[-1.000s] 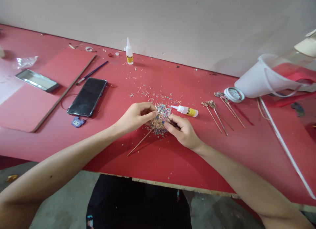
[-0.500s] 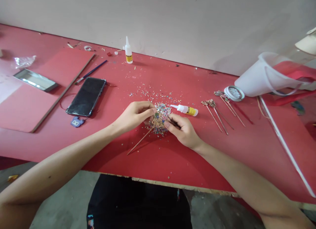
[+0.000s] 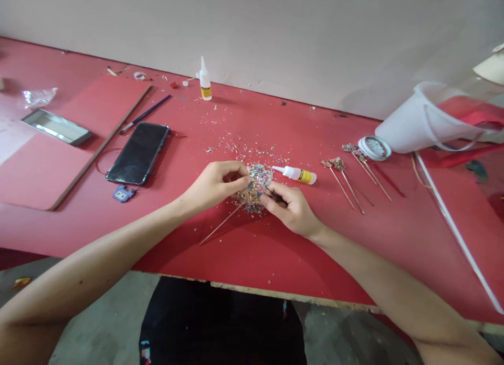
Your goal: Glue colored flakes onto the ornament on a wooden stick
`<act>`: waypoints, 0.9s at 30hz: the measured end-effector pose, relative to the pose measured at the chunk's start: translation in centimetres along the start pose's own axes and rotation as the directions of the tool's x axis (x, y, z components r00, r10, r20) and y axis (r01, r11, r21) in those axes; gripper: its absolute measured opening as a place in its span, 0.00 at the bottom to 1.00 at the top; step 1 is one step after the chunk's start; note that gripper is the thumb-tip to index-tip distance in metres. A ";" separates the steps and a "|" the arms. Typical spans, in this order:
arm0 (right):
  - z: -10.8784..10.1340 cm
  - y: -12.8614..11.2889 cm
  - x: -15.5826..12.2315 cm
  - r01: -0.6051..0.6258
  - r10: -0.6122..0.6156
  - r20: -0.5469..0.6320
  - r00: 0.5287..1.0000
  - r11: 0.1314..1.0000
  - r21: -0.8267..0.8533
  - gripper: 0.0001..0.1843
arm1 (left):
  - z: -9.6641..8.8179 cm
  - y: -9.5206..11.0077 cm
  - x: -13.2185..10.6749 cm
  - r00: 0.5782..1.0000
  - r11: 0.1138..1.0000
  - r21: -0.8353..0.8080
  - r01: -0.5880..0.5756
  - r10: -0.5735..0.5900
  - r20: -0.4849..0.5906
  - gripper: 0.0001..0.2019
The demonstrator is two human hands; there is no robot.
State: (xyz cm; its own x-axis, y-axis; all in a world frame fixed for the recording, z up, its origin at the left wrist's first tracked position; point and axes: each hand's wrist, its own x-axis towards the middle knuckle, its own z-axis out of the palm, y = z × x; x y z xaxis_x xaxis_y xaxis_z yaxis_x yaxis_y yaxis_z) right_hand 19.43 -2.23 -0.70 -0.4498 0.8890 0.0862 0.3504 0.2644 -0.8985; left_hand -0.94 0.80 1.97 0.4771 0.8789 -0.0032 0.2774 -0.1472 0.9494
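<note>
A gold hairpin (image 3: pixel 221 225) lies slantwise, its thin stick pointing down toward the table's near edge and its ornate openwork head over a pile of colourful small chips (image 3: pixel 260 173). My left hand (image 3: pixel 216 184) is closed in a pinch at the upper left of that head, holding the hairpin there. From the right, my right hand (image 3: pixel 289 205) grips dark tweezers (image 3: pixel 277 195), their tips at the ornament. The fingers partly cover the head, and any single chip in the tips is too small to make out. A glue bottle (image 3: pixel 297 175) lies just above my right hand.
Several finished-looking hairpins (image 3: pixel 346 184) lie to the right, beside a small round tub (image 3: pixel 374 148) and a tipped white bucket (image 3: pixel 409 121). A second glue bottle (image 3: pixel 205 84) stands near the wall. On the left are a phone (image 3: pixel 137 153), a brush (image 3: pixel 145 114) and a shallow box (image 3: pixel 57 127).
The hairpin has turned slightly, its stick's end shifting a little to the left. Both hands stay almost in place at the ornament.
</note>
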 end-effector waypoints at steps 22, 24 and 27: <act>0.0 -0.1 0.0 0.009 -0.009 -0.004 1.000 1.000 -0.009 0.14 | 0.1 0.1 -0.2 0.999 0.995 0.097 -0.035 0.038 -0.027 0.08; 0.0 -0.1 0.0 0.006 -0.006 -0.007 1.000 1.000 -0.010 0.14 | 0.2 0.2 -0.2 0.998 0.992 0.120 -0.044 0.049 -0.039 0.08; 0.0 -0.1 0.0 0.000 0.000 -0.013 1.000 1.000 -0.011 0.14 | 0.1 0.1 -0.2 0.998 0.994 0.107 -0.036 0.041 -0.044 0.12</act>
State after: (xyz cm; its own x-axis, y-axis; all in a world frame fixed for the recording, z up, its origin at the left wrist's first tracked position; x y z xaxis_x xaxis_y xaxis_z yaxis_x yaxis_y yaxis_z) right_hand 19.39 -2.28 -0.65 -0.4389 0.8938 0.0918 0.3591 0.2682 -0.8939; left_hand -0.93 0.57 2.02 0.4505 0.8914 0.0493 0.3476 -0.2259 0.9100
